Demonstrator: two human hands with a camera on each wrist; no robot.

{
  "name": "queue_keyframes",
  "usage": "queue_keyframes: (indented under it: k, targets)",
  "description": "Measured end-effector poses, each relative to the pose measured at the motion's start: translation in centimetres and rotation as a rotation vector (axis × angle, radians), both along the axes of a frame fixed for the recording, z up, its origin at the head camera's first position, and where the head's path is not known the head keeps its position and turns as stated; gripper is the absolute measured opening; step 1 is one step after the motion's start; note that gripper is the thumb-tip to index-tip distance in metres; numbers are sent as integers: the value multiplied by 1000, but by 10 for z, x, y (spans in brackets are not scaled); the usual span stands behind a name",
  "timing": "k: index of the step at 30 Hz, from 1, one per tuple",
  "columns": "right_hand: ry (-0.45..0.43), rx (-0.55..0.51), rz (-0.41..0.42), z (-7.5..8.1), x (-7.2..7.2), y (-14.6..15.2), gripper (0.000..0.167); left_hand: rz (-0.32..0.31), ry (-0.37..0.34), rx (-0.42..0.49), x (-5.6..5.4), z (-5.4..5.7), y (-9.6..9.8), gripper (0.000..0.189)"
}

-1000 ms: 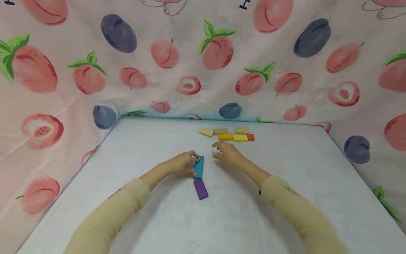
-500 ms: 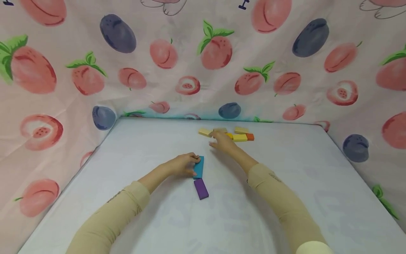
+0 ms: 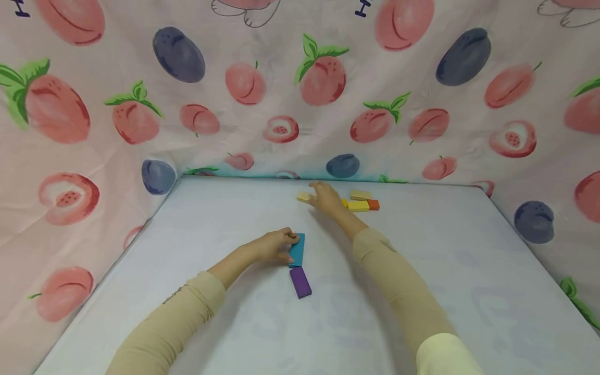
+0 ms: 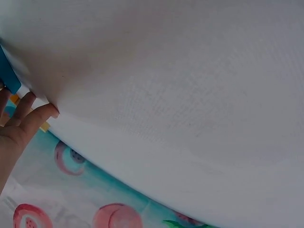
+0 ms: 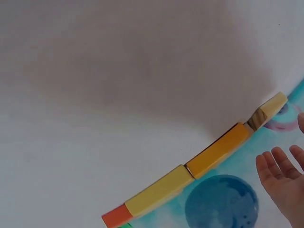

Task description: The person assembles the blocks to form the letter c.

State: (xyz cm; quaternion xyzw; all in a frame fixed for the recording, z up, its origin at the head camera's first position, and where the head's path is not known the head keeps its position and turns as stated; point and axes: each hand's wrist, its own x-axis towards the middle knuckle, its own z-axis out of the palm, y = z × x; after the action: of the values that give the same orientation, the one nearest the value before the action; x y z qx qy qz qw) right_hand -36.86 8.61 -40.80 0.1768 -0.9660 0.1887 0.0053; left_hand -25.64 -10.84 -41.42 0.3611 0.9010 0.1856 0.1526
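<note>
A flat blue block [image 3: 298, 251] lies on the white table, and my left hand [image 3: 273, 246] holds it from the left side, thumb at the near end and fingertips at the far end. In the left wrist view only a corner of the blue block [image 4: 8, 76] shows. My right hand [image 3: 325, 199] reaches over the blocks at the back, fingers spread and relaxed, with nothing in them. It is nearest to a plain wood block [image 3: 303, 197] and hides part of the row. In the right wrist view the yellow-orange block [image 5: 218, 151] lies beside the plain wood one.
A purple block [image 3: 300, 282] lies just in front of the blue one. Right of my right hand stand a yellow block [image 3: 358, 207], an orange-red block [image 3: 373, 204] and another plain wood block [image 3: 360, 195]. A fruit-print curtain [image 3: 281, 78] hangs behind the table.
My right hand has moved forward and slightly left, from in front of the block row to over it. The left hand keeps its place on the blue block.
</note>
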Motion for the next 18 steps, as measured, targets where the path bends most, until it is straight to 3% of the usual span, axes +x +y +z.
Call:
queue_keyframes:
  k: [3,6,7,11,12,13,15,18]
  targets:
    - [-79,-30,-37,-2,-8,-1,54,8,1,1,0,0,0,61]
    - [-105,9,-37,-14,-18,-2,56,20,-7,-1,2,-2,-1,61]
    - [-65,19,-17,-29,-30,-1,58,26,-11,-1,3,-3,-1,61]
    - [-49,67,28,-73,-76,0,60,37,-12,9,3,-5,-1,62]
    - [-23,66,48,-76,-77,-1,59,35,-6,13,2,-5,-1,62]
    - [13,67,59,-86,-87,0,59,35,-6,12,2,-4,-1,62]
    - [-30,83,51,-74,-80,-4,53,33,-2,9,1,-4,0,62]
    - [-11,98,49,-35,-40,-11,39,34,-6,5,1,-2,0,62]
